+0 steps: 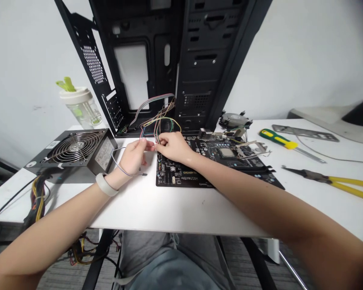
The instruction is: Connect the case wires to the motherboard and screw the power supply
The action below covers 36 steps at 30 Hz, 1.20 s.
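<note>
A bundle of thin coloured front-panel wires point(153, 121) runs out of the black computer case point(205, 72) to my two hands. My left hand point(133, 155), with a light band at the wrist, is closed on some of these wires. One loose wire with a small dark plug point(144, 174) hangs across that wrist. Close beside it, my right hand point(174, 147) pinches more of the wires above the left edge of a black Gigabyte motherboard point(186, 181). The board lies flat on the white table, with its processor point(226, 152) exposed. The fingers hide the wire ends.
On the left sit a power supply point(101, 155) with its cable bundle point(38, 197) and a lidded bottle point(83, 108). A cooler fan point(234, 121) stands behind the board. To the right lie a screwdriver point(275, 139), a metal I/O plate point(305, 133) and yellow-handled pliers point(320, 177).
</note>
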Each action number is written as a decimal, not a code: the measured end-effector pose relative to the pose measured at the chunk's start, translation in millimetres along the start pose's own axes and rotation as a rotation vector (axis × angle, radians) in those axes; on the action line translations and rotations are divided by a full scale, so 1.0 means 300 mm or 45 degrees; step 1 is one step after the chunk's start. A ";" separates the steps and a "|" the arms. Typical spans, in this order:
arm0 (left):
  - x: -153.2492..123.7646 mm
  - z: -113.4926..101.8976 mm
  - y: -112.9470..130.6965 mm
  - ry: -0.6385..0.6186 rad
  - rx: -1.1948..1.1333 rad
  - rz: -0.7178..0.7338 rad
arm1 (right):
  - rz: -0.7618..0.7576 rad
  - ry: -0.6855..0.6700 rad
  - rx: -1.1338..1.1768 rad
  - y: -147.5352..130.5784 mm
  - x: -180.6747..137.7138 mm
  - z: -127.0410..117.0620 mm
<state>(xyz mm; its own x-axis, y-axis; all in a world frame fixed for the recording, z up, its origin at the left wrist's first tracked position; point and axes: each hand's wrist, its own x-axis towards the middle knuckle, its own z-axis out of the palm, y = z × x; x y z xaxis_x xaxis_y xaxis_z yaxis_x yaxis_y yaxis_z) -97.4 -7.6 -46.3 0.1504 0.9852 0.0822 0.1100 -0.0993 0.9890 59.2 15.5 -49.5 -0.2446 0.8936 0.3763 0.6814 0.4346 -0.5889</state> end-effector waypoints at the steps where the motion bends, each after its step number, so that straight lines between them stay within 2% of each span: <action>1: 0.000 -0.001 0.001 0.004 -0.066 0.006 | -0.005 0.039 0.028 0.003 0.000 0.002; 5: 0.009 -0.010 -0.004 0.043 -0.242 0.076 | -0.001 0.270 0.110 -0.006 0.008 -0.018; 7: 0.013 -0.017 -0.011 0.044 -0.260 0.139 | -0.024 0.315 0.108 -0.031 0.008 -0.041; 9: 0.015 -0.023 -0.019 0.000 -0.267 0.200 | -0.057 0.147 0.136 -0.070 0.002 -0.063; 12: 0.013 -0.020 -0.028 -0.112 -0.302 0.218 | -0.095 -0.309 0.154 -0.128 -0.019 -0.073; 13: 0.012 -0.016 -0.030 -0.135 -0.318 0.198 | -0.109 -0.410 0.131 -0.142 -0.027 -0.068; 16: 0.006 -0.004 -0.031 -0.146 -0.342 0.131 | -0.154 -0.533 0.115 -0.156 -0.042 -0.044; 19: 0.003 0.000 -0.024 -0.168 -0.330 0.118 | -0.151 -0.531 0.219 -0.137 -0.031 -0.032; 23: 0.002 -0.005 -0.004 -0.163 -0.195 0.204 | -0.038 -0.294 0.479 -0.095 0.008 -0.053; 26: 0.004 -0.009 0.008 -0.205 -0.123 0.154 | 0.074 -0.178 0.704 -0.078 0.023 -0.072; 30: 0.004 -0.007 0.011 -0.266 -0.165 0.076 | 0.120 -0.266 0.858 -0.081 0.017 -0.096; 36: 0.002 0.003 0.014 -0.286 -0.312 0.033 | 0.095 -0.419 0.580 -0.086 -0.001 -0.150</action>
<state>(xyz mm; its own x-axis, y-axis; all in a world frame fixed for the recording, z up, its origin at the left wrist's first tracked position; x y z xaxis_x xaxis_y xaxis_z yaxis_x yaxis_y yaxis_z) -95.9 -7.6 -42.1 0.3662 0.9246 0.1052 -0.1324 -0.0602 0.9894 72.7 -1.2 -2.3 -0.4589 0.8801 0.1219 0.3567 0.3081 -0.8820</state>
